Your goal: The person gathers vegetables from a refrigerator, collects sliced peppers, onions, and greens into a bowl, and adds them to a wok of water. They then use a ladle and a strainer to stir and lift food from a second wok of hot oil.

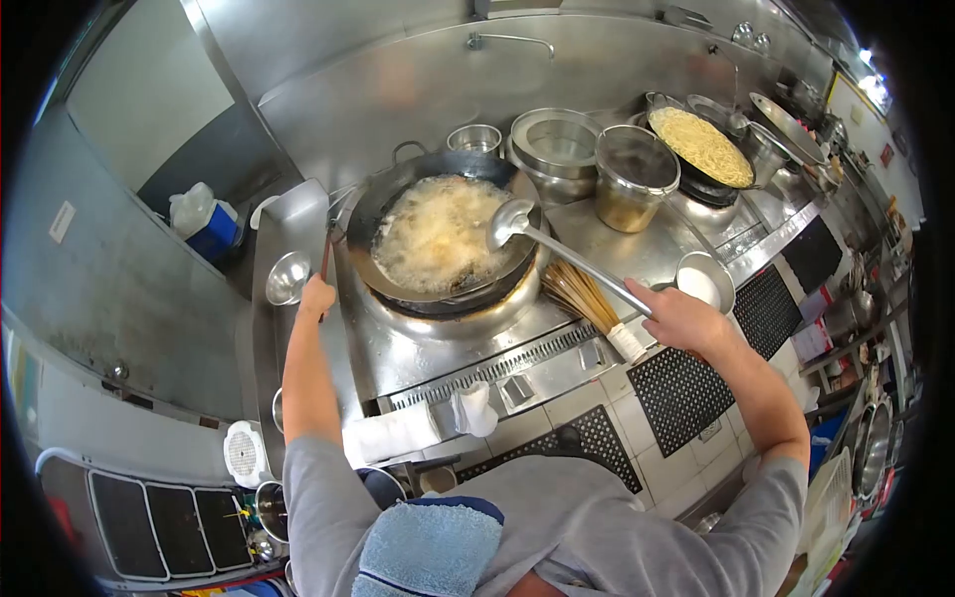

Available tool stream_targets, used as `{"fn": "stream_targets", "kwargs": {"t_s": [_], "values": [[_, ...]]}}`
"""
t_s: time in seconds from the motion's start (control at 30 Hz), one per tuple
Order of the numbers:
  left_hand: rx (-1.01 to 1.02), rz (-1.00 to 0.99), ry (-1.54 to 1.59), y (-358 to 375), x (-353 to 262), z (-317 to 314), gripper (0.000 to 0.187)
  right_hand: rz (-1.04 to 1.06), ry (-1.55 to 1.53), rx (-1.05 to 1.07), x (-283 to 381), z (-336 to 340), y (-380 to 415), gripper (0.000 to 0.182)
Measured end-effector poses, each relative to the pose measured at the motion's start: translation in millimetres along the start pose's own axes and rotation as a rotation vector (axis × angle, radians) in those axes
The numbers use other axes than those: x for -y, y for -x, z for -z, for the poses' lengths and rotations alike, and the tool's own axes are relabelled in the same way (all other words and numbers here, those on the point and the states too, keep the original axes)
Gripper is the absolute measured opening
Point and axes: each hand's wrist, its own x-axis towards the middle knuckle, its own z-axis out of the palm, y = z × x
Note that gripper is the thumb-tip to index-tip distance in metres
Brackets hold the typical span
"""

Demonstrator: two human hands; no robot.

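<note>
My right hand [681, 316] is closed round the handle end of a long metal ladle [582, 264], whose bowl rests over the right side of a large dark wok [363, 224]. Pale food in bubbling, foamy oil [438, 234] fills the wok. At the wok's left, my left hand [316, 297] is wrapped round a thin reddish-brown handle or stick [326, 261]. A round metal bowl or ladle head [288, 279] lies just beside that hand; whether the two are joined, I cannot tell.
A bamboo brush [587, 298] lies right of the wok. Behind stand a lidded pot [635, 179] and stacked metal pans [555, 141]. A wok of noodles [699, 147] is at the back right. A pot with white contents [699, 286] is near my right hand. White cloths [393, 435] hang in front.
</note>
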Motion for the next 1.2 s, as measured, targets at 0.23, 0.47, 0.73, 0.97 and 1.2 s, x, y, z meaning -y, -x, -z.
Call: {"fn": "stream_targets", "kwargs": {"t_s": [0.23, 0.47, 0.73, 0.97, 1.2], "values": [[0.194, 0.119, 0.664, 29, 54, -12, 0.003, 0.034, 0.001, 0.003, -7, -9, -45, 0.064], [-0.132, 0.142, 0.853, 257, 7, -42, 0.007, 0.037, -0.574, 0.017, -31, -8, -79, 0.064], [-0.149, 0.264, 1.124, 415, -4, -110, 0.01, 0.212, -1.029, -0.005, -15, -13, -189, 0.052], [0.043, 0.293, 1.512, 453, 20, -155, 0.026, 0.246, -0.908, 0.093, 10, -27, -245, 0.036], [0.187, 0.393, 1.441, 447, 40, -147, 0.023, 0.217, -0.888, 0.205, 3, -40, -225, 0.029]]}}
